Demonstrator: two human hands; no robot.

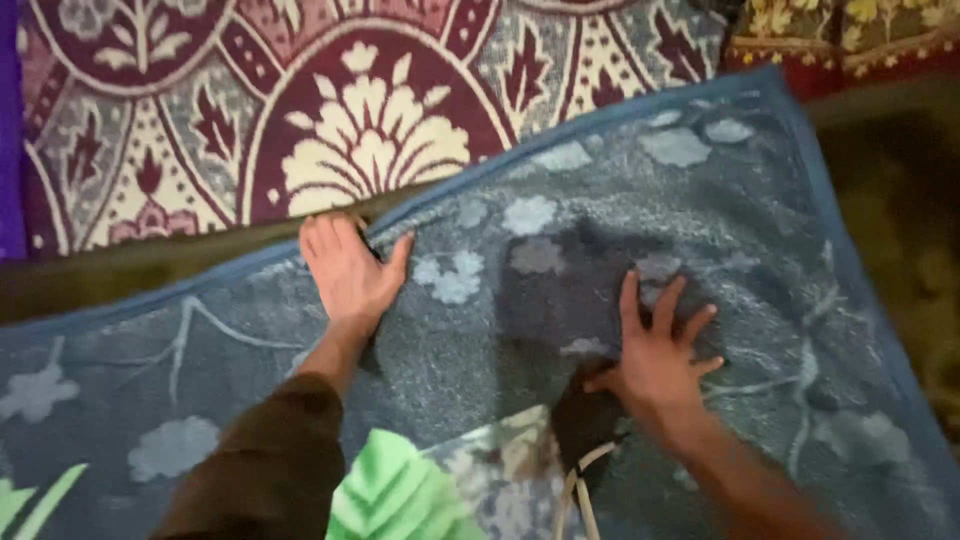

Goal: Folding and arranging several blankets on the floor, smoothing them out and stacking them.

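A blue-grey blanket (560, 300) with pale flower shapes and a blue hem lies spread out below me. My left hand (345, 270) grips its far edge, fingers curled over the hem and thumb on top. My right hand (660, 350) lies flat on the blanket's middle with fingers spread, holding nothing. A brown sleeve (270, 460) covers my left forearm; my right forearm is bare.
A maroon, cream and grey patterned rug (370, 110) lies beyond the blanket. A red and gold floral cloth (850, 35) sits at the top right. Green fabric (395, 495) and a pale cord (580, 490) show near the bottom edge. A dark floor strip (900, 170) runs along the right.
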